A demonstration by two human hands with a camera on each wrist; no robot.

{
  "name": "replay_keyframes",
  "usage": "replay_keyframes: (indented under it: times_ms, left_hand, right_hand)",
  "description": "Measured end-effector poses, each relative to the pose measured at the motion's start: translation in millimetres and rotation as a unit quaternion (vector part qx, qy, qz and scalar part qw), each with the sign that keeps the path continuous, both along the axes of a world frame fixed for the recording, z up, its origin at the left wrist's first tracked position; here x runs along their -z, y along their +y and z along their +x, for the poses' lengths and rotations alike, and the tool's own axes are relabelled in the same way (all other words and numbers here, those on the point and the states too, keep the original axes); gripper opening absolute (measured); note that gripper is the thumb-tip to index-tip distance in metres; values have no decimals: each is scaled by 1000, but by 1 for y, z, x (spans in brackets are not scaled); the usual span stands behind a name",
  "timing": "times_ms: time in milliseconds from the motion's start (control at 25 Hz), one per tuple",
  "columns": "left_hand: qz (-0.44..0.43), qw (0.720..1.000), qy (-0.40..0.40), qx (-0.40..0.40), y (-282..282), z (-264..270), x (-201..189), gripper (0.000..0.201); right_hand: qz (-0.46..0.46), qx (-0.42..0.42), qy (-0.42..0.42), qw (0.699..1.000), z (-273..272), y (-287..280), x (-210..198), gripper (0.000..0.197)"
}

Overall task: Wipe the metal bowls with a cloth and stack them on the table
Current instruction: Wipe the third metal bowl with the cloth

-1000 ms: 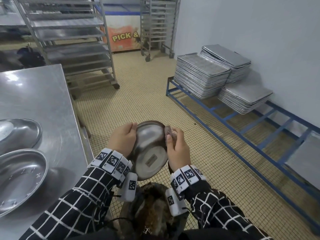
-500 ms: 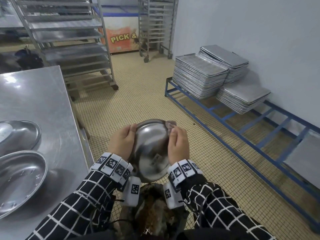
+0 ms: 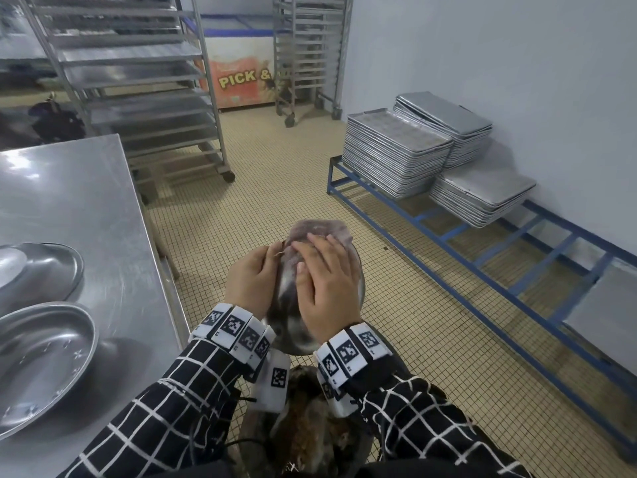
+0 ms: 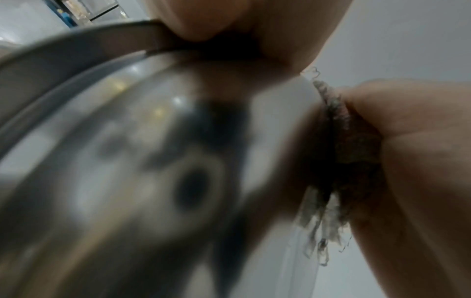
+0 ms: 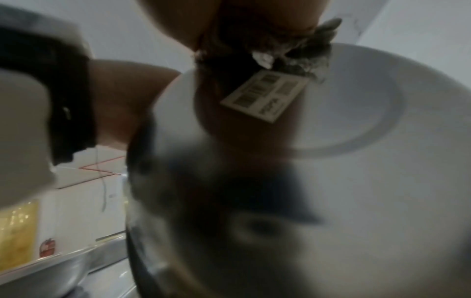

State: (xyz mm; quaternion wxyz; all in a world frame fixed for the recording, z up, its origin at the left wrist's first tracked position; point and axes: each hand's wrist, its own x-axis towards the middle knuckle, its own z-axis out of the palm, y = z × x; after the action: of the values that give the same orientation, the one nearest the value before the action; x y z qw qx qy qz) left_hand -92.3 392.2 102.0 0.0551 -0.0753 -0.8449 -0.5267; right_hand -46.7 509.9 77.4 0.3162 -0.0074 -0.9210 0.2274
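I hold a metal bowl (image 3: 287, 327) over the floor in front of me, its underside turned toward me. My left hand (image 3: 251, 281) grips its left rim. My right hand (image 3: 324, 291) lies flat on the underside with fingers stretched out, pressing a grey cloth (image 3: 319, 229) against the metal. The cloth sticks out past the bowl's far edge. In the left wrist view the bowl (image 4: 127, 161) fills the frame, with frayed cloth (image 4: 351, 151) at its right. A barcode label (image 5: 265, 94) on the bowl (image 5: 356, 161) shows under the cloth (image 5: 300, 50) in the right wrist view.
A steel table (image 3: 86, 201) stands at my left with two metal bowls (image 3: 44, 267) (image 3: 38, 357) on it. Stacked baking trays (image 3: 393, 157) sit on a low blue frame (image 3: 482, 250) at the right. A rolling rack (image 3: 138, 81) stands behind. A container of brown material (image 3: 310, 426) sits below my wrists.
My right hand has slid from the bowl's right rim onto its underside and flattened out, spreading the cloth up over the far edge. The bowl has risen slightly.
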Motion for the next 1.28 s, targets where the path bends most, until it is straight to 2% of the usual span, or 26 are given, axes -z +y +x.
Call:
replay_keyframes:
  times_ms: [80,160,240,360,400,440,560,680,760,880,960,1040,1120,1200,1280]
  left_hand:
    - [17,1000,-6,3,-3,1,-2,35]
    - [29,1000,-12,-1,-8,2,-2,37]
    - [69,997,-39,-9,-11,3,-2,40]
    - [119,991,-65,-20,-13,2,-1,43]
    - [127,990,-60,-20,-13,3,0,43]
    - [131,990,-47,-16,-13,3,2,42]
    - [88,996,-19,7,-15,1,12,24]
    - [60,995,-52,68,-18,-3,19,8]
    - [50,989,-72,117,-16,-2,20,8]
    - [-14,984,-75,160,-9,1,22,16]
    - [-18,988,-67,139,-8,1,25,23]
    - [-14,993,-54,103,-8,-1,27,27]
    - [-24,995,-50,81,-8,-2,28,30]
    - [-27,996,-52,67,-5,-2,27,32]
    - [-10,998,-45,46,0,-2,22,32]
  right_hand:
    - [-71,36,-3,997,-4,11,-6,41]
    - [-198,54,-20,979,-4,26,-7,38]
    - [-342,78,-40,936,2,39,-2,37]
    - [-531,80,-80,840,16,49,17,39]
    - [-567,75,-91,815,19,52,21,39]
    - [-579,74,-99,806,21,56,21,38]
    - [-535,90,-119,832,22,69,9,32]
    - [-432,68,-145,887,19,82,-2,32]
    - [-348,30,-176,920,16,86,-7,31]
    - [-300,-25,-192,934,11,85,-10,28]
    - [-304,-37,-169,937,9,79,-6,26]
    - [-277,-11,-119,954,5,73,2,26]
    - [-225,23,-53,973,1,67,5,29]
    - [-185,-4,-27,982,1,53,4,31]
    - [-88,-36,-24,995,5,32,6,34]
